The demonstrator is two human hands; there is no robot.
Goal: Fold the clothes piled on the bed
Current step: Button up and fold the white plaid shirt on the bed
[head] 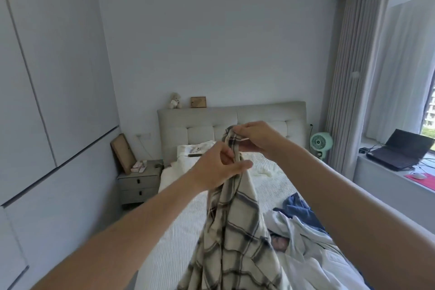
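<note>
The right hand (255, 138) is raised over the middle of the bed (179, 231) and pinches the top of a cream plaid shirt (235, 231) between the thumb and the curled fingers. The left hand (217, 169) is just below it and a little to the left. Its fingers are curled round the same bunched part of the cloth, and the thumb points to the right. The two hands are close together, and the cloth goes up between them. The shirt hangs down from the hands toward the near edge of the bed; whether its lower part touches the bed, I cannot tell.

On the right side of the bed, near the right edge, lies a pile of clothes (313, 242): pale white pieces in front and a blue piece (297, 207) behind them. A white pillow (195, 148) lies at the head end, against the grey headboard (233, 120).

A grey nightstand (140, 183) stands beside the left edge of the bed. A green fan (320, 142) stands at the far right corner, and an open laptop (402, 150) sits on the desk (381, 174) under the window.
</note>
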